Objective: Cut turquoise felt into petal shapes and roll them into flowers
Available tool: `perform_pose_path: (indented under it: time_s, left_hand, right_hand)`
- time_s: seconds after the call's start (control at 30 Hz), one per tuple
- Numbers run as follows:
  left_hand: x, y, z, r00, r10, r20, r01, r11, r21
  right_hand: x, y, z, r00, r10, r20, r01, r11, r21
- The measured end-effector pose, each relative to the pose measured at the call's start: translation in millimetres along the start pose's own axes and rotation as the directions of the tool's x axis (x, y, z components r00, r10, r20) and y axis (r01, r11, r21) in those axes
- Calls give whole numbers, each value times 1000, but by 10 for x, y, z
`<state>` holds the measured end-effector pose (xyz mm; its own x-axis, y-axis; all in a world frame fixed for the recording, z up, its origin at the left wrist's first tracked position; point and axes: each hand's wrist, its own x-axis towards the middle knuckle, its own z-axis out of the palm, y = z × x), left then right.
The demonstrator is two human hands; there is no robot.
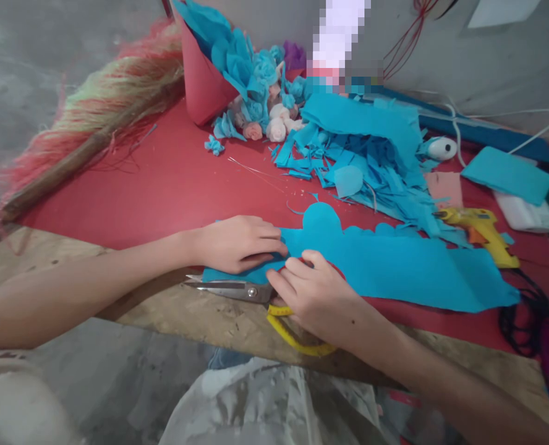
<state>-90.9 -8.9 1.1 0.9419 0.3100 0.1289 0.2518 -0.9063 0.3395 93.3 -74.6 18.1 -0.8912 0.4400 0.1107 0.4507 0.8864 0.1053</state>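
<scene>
My left hand (240, 243) lies over the left end of a long strip of blue crepe paper (404, 266), its fingers bent and pressed together on the paper. My right hand (309, 287) is closed beside it, fingertips close to the left ones at the paper. Scissors (237, 289) with yellow handles lie under my right hand, which is closed around part of them; the blades point left along the paper's near edge. How the fingers sit in the handle loops is hidden. A rounded blue tab (321, 220) sticks up from the strip's far edge.
Blue paper scraps (362, 161) heap behind the strip. Paper roses (277, 127) and a red cone (204, 80) with blue paper stand farther back. A yellow glue gun (483, 232) lies right. A broom (102, 123) rests at left on the red-covered table (163, 167).
</scene>
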Motion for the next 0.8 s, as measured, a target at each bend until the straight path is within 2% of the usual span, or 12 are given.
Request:
perform_pose_path:
  time_s: [0.27, 0.37, 0.47, 0.57, 0.63, 0.77, 0.8]
  left_hand:
    - [-3, 1, -5, 1000, -3, -6, 3, 1000, 8]
    - [-5, 3, -17, 1000, 8, -10, -8, 1000, -4]
    - [-14, 0, -26, 1000, 14, -4, -14, 999, -34]
    - [-15, 0, -33, 1000, 4, -10, -5, 998, -58]
    - [-5, 11, -50, 1000, -9, -6, 9, 998, -55]
    - [5, 42, -135, 996, -77, 36, 79, 993, -89]
    - [-5, 42, -165, 992, -114, 52, 119, 988, -103]
  right_hand:
    - [-64, -67, -88, 1000, -28, 10, 27, 999, 40]
    - [-172, -34, -163, 999, 54, -5, -53, 995, 88]
    - [-381, 53, -217, 974, 226, -32, -219, 963, 156]
    - [-648, 213, -226, 889, 445, -105, -433, 894, 116]
    - [-791, 367, -234, 818, 565, -113, -562, 825, 58]
    - [-852, 740, -338, 596, 802, 35, -799, 597, -74]
    - [-821, 829, -377, 564, 824, 57, -818, 567, -98]
